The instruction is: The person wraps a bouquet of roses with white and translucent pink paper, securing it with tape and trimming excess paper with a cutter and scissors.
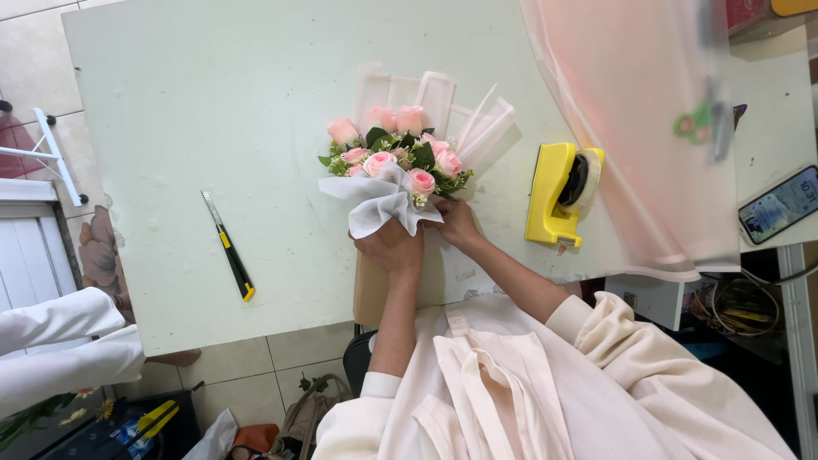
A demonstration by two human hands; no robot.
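Note:
A bouquet of pink roses [388, 158] with green leaves lies on the pale green table [213, 102], its heads pointing away from me. White gauzy wrap [382, 203] covers its front, and translucent pink-white sheets [443, 102] stand behind the flowers. My left hand [392, 247] grips the bouquet's stem end from below. Just right of it, my right hand [458, 226] pinches the lower edge of the white wrap.
A yellow-and-black utility knife [228, 247] lies left of the bouquet. A yellow tape dispenser [558, 194] sits to the right. Translucent pink film [648, 128] covers green-handled scissors [699, 123]. A phone [780, 204] lies at the far right. Another person's white sleeve [60, 341] is at lower left.

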